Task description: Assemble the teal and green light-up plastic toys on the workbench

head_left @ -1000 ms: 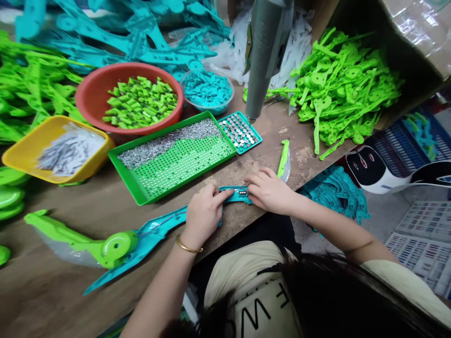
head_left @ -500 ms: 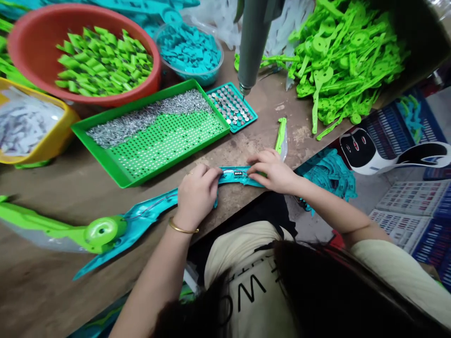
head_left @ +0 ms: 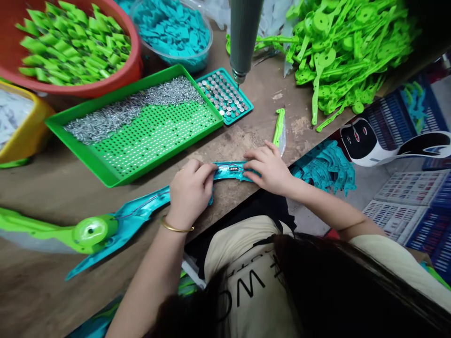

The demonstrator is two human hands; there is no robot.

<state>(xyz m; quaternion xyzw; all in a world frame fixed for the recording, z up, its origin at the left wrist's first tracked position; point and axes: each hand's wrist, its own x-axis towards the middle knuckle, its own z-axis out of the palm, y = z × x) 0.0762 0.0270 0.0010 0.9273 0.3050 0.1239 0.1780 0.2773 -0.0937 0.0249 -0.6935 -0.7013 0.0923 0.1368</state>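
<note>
A long teal plastic toy shell half [head_left: 141, 206] lies open side up along the table's near edge, with thin wires inside. At its left end is a bright green piece with a round hub [head_left: 92, 232]. My left hand [head_left: 192, 190] is closed round the shell's narrow part, thumb and forefinger pinching at the inside. Bent fingers of my right hand [head_left: 269, 169] grip the shell's right end; their tips hide what lies under them. Between the hands a short stack of silvery button cells [head_left: 234, 169] sits in the shell. A small green part [head_left: 279, 126] lies just beyond my right hand.
A green tray [head_left: 120, 176] of screws and a small teal tray [head_left: 239, 112] of button cells stand ahead. Above them hangs an electric screwdriver [head_left: 244, 40]. Red bowl [head_left: 136, 56], teal-piece tub [head_left: 197, 61] and green part pile [head_left: 338, 65] are behind; teal parts [head_left: 327, 166] lie right.
The view has shifted, so the bowls and trays appear further left and larger. Both hands keep their hold on the shell, with the fingers only slightly moved.
</note>
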